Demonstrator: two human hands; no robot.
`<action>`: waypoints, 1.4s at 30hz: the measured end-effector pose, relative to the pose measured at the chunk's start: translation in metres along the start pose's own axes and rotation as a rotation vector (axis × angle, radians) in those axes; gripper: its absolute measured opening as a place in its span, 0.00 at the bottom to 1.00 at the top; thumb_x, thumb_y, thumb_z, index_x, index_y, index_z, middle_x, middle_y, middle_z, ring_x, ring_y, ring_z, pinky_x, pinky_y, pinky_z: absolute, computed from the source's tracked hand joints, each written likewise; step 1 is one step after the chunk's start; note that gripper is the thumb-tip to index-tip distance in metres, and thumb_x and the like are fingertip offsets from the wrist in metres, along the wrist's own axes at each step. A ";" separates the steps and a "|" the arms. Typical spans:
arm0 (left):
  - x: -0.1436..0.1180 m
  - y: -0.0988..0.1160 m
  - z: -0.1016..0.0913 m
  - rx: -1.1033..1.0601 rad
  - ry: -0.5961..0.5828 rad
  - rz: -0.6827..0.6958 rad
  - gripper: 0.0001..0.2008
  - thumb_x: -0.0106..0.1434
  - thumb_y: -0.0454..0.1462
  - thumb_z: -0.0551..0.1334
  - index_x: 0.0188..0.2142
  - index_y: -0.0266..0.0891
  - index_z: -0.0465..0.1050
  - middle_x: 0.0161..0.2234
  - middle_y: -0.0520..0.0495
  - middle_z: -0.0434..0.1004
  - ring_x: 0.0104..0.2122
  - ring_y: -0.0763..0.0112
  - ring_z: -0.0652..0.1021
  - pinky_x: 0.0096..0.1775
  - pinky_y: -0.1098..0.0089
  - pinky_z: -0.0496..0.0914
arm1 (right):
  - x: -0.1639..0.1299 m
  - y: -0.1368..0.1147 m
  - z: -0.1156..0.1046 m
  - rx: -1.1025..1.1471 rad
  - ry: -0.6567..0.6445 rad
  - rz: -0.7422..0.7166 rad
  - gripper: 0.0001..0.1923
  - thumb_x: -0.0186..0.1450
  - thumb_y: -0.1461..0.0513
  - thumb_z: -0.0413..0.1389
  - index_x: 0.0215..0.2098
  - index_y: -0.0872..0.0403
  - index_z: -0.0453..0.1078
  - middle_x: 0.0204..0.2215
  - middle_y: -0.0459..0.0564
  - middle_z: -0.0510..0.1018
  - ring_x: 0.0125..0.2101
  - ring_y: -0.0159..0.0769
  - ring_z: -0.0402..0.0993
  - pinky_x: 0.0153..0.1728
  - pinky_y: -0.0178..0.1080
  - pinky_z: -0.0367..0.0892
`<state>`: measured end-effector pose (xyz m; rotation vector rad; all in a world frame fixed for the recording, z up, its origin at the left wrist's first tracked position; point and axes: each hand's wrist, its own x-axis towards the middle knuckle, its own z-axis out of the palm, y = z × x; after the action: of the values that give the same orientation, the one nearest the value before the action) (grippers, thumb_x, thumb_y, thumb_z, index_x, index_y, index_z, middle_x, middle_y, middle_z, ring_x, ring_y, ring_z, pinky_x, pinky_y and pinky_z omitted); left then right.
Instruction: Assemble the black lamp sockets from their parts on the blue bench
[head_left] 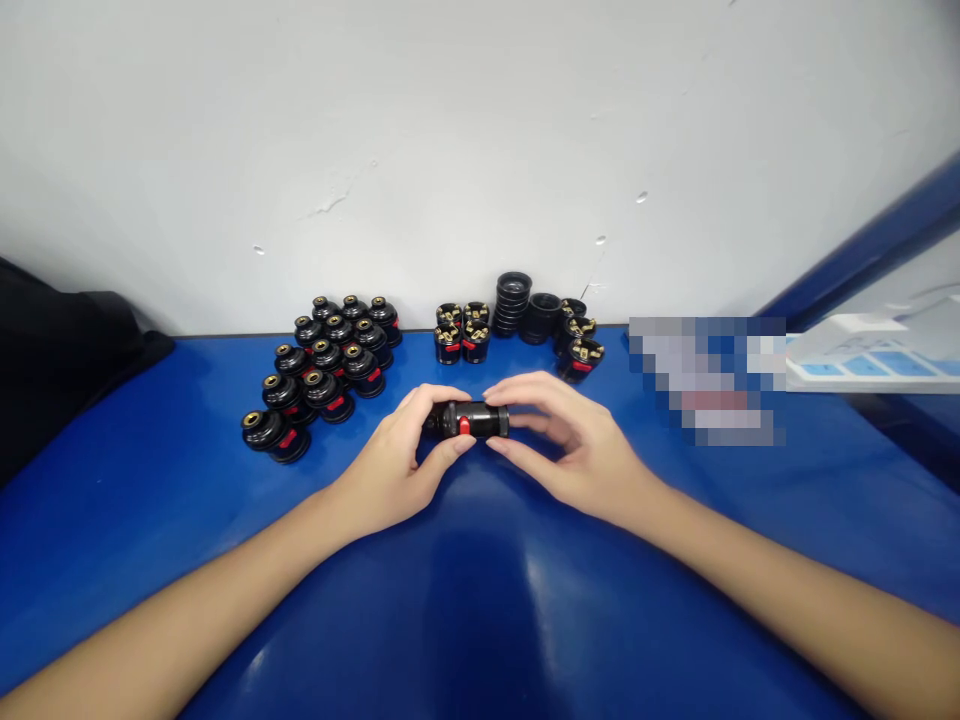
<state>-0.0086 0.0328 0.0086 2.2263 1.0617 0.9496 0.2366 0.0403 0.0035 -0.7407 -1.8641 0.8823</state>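
Observation:
A black lamp socket (475, 420) with a red switch lies sideways between my two hands, above the blue table. My left hand (401, 450) is closed round its left part, the thumb beside the red switch, so the domed end is partly hidden. With thumb and fingers, my right hand (574, 440) pinches the ring at the socket's right end. Beyond them stand several open socket bodies (448, 340) with brass contacts showing. A stack of black threaded rings (513, 305) stands at the wall, and a shorter black ring stack (544, 318) is beside it.
Several domed lamp sockets (328, 394) with brass-collared tops stand in rows at left. More open socket bodies (582, 360) are at right. A white wall (450, 150) backs the blue table (360, 610). Black cloth (60, 350) lies far left; a white-and-blue tray (870, 372) sits far right.

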 end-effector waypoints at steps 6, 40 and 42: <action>0.000 0.002 -0.001 0.001 -0.005 -0.011 0.15 0.77 0.39 0.63 0.60 0.44 0.67 0.54 0.44 0.80 0.52 0.61 0.81 0.54 0.61 0.74 | 0.000 -0.002 0.001 -0.009 0.001 0.134 0.19 0.73 0.56 0.66 0.60 0.49 0.74 0.51 0.54 0.85 0.45 0.41 0.88 0.49 0.46 0.87; 0.001 0.003 -0.002 -0.052 0.046 -0.126 0.13 0.78 0.45 0.60 0.57 0.42 0.69 0.47 0.45 0.81 0.45 0.62 0.81 0.48 0.62 0.74 | 0.005 -0.005 -0.010 -0.148 0.149 -0.024 0.21 0.72 0.60 0.67 0.60 0.45 0.71 0.56 0.51 0.83 0.53 0.44 0.84 0.56 0.51 0.84; 0.001 0.003 -0.001 -0.054 0.042 -0.126 0.13 0.79 0.45 0.60 0.57 0.42 0.69 0.47 0.45 0.81 0.44 0.63 0.81 0.47 0.63 0.74 | 0.011 -0.012 -0.016 -0.242 0.167 -0.036 0.15 0.72 0.59 0.67 0.55 0.46 0.72 0.56 0.52 0.84 0.53 0.46 0.85 0.56 0.53 0.83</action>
<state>-0.0077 0.0319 0.0119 2.0775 1.1664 0.9631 0.2457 0.0461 0.0237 -0.8973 -1.8463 0.5597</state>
